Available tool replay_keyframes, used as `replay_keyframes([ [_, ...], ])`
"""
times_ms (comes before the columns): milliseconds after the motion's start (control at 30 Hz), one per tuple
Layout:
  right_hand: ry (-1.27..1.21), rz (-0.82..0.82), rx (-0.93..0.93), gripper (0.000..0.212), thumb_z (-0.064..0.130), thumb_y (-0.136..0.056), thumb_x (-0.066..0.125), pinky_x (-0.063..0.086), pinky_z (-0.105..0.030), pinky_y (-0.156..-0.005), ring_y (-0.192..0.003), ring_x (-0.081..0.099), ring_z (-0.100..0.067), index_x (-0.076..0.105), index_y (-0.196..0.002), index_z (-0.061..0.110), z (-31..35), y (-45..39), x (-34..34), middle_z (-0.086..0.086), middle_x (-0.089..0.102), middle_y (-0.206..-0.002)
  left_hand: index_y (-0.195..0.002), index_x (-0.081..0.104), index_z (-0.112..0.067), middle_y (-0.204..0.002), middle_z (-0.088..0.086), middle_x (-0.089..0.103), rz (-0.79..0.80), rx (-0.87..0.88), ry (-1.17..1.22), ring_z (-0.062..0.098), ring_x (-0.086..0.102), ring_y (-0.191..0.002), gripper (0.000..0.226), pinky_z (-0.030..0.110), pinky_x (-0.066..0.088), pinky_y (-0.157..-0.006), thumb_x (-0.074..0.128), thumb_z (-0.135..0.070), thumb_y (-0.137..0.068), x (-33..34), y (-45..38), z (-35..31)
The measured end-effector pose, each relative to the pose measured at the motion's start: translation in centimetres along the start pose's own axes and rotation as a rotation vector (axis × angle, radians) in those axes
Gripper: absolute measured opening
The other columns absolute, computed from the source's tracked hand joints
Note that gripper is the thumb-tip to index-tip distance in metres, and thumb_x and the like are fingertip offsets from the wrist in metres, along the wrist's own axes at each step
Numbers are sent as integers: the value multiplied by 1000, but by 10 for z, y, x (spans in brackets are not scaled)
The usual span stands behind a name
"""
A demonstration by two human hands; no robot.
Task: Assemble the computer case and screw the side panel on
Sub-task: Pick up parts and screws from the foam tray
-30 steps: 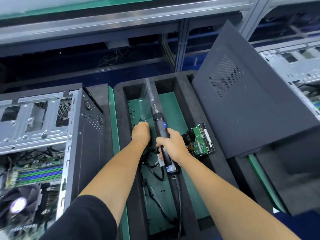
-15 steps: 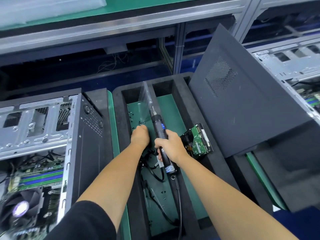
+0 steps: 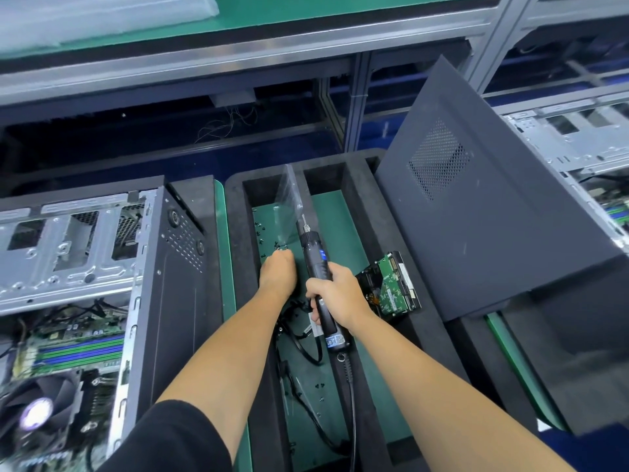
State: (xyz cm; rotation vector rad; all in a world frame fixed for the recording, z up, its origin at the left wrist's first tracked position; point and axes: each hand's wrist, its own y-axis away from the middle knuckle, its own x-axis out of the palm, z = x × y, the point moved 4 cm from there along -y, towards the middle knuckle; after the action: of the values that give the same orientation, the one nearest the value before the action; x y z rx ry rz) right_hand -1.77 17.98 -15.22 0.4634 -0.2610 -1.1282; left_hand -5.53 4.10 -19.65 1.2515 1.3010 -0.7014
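While my left hand [image 3: 277, 275] reaches down among the loose screws [image 3: 269, 240] in the foam tray [image 3: 235, 233], its fingertips curl under and out of sight, so I cannot tell if a screw is pinched yet. My right hand [image 3: 335, 296] is clamped round the driver [image 3: 318, 284], just right of the left hand; the two hands sit close but apart. Driver's long axis runs away from me, bit pointing to the tray's far end, cable [image 3: 350, 386] trailing back toward me.

Open case [image 3: 102, 267] lies left of the tray, so my left hand is the nearer one. Side panel [image 3: 493, 212] leans right of the tray, off the case, not yet fitted. My guess: panel has to cross over the tray before any screwing.

Hard drive [image 3: 391, 287] rests on the tray's right wall, beside my right hand. Tray floor is green mat. Another case [image 3: 578, 144] sits beyond the panel; a metal rack [image 3: 238, 59] runs past the tray's far end.
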Motion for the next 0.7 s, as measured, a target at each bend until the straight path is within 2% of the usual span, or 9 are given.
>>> replay_keyframes([
  [333,-12,1,-5,18,8,-65,62,48,-34,-50,-43,53,-28,47,-76,9,1,1,0,-8,54,-53,-101,57,2,-107,21,61,151,-67,80,38,60,-99,21,39,48,-77,47,6,-83,11,12,1],
  [500,-22,-10,-20,17,2,-72,61,47,-33,-47,-41,51,-28,46,-75,8,2,1,-1,-8,53,-51,-103,57,1,-108,20,61,178,-101,112,37,59,-101,22,37,47,-77,44,6,-86,16,33,-1],
  [700,-29,13,-29,16,3,-70,61,48,-32,-45,-42,52,-27,47,-76,7,2,1,-1,-10,54,-50,-100,60,2,-106,20,61,169,-97,103,35,61,-98,21,37,49,-78,45,4,-87,20,53,-4],
])
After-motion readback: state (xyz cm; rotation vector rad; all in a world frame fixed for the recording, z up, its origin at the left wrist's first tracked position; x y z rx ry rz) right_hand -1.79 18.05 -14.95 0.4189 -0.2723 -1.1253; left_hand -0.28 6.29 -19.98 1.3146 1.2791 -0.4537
